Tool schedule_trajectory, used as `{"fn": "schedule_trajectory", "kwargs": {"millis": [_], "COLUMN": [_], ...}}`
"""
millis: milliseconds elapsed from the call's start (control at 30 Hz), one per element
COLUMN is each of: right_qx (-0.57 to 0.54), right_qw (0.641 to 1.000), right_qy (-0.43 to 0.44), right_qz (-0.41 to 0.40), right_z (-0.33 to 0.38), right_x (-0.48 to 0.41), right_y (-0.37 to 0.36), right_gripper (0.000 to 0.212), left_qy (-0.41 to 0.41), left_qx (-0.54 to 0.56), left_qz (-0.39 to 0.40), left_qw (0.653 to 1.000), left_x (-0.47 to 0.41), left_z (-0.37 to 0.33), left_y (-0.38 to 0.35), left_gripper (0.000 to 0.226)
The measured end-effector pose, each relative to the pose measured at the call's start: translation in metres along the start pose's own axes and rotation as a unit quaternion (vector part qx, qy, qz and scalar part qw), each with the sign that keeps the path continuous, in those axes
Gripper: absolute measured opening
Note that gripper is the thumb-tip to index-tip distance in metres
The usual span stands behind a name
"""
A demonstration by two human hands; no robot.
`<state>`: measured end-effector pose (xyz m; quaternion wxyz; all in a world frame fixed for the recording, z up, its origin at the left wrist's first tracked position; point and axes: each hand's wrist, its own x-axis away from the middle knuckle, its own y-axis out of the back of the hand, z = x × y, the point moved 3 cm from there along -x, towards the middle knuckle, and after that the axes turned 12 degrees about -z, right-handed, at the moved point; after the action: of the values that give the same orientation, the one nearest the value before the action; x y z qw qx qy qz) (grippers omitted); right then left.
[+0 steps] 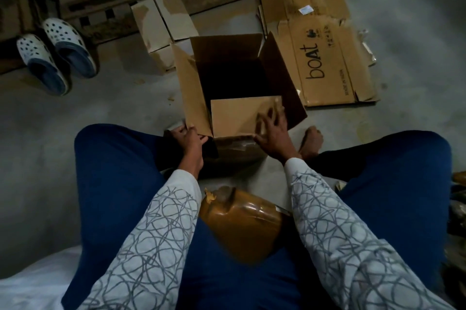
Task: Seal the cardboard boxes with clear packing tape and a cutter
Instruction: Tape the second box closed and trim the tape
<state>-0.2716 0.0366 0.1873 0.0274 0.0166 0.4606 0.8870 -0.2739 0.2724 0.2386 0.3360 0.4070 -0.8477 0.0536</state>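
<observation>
Brown cardboard box (227, 50) stands open on the grey concrete floor (113, 97). Right hand (273, 130), fingers spread, presses the near flap (239, 113) inward; left hand (190, 140) grips the left flap (191, 87). Reaching for the glossy brown tape roll (242, 221) in the lap may let the flaps spring back.

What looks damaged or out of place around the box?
The flattened carton lying right of the box has ragged, torn edges along its top and right side. The box itself looks sound, with its flaps open.
</observation>
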Motion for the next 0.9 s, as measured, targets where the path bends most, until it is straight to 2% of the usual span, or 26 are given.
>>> {"fn": "schedule_trajectory", "kwargs": {"millis": [100,200,300,400,467,533,633,767,900], "right_qx": [0.124,0.138,0.144,0.168,0.126,0.053,-0.007,0.005,0.082], "right_qw": [0.986,0.982,0.977,0.965,0.976,0.992,1.0,0.999,0.991], "right_qy": [0.008,-0.003,-0.014,-0.007,-0.018,-0.009,0.015,0.046,0.086], "right_qz": [0.109,0.128,0.154,0.203,0.177,0.111,0.009,-0.019,-0.067], "right_z": [-0.006,-0.002,-0.002,-0.012,-0.011,0.002,0.038,0.087,0.114], "right_x": [0.002,-0.002,-0.007,-0.005,-0.011,-0.027,-0.069,-0.14,-0.199], "right_y": [-0.02,-0.018,-0.021,-0.027,-0.029,-0.027,-0.024,-0.02,-0.014], "right_gripper": [0.079,0.081,0.083,0.083,0.082,0.079,0.069,0.081,0.097], "left_qy": [-0.028,-0.058,-0.082,-0.101,-0.089,-0.074,-0.058,-0.049,-0.045], "left_qx": [-0.034,-0.07,-0.093,-0.102,-0.093,-0.086,-0.074,-0.044,-0.014], "left_qz": [-0.005,-0.009,0.0,0.001,0.014,0.019,0.028,0.058,0.091], "left_qw": [0.999,0.996,0.992,0.99,0.992,0.993,0.995,0.996,0.995], "left_x": [-0.009,-0.029,-0.04,-0.049,-0.055,-0.052,-0.057,-0.063,-0.068], "left_z": [-0.008,-0.018,-0.024,-0.02,-0.014,-0.015,-0.01,-0.016,-0.026], "left_y": [0.003,0.001,-0.006,-0.01,-0.016,-0.021,-0.028,-0.032,-0.035], "left_gripper": [0.04,0.046,0.026,0.023,0.034,0.049,0.051,0.052,0.055]}}
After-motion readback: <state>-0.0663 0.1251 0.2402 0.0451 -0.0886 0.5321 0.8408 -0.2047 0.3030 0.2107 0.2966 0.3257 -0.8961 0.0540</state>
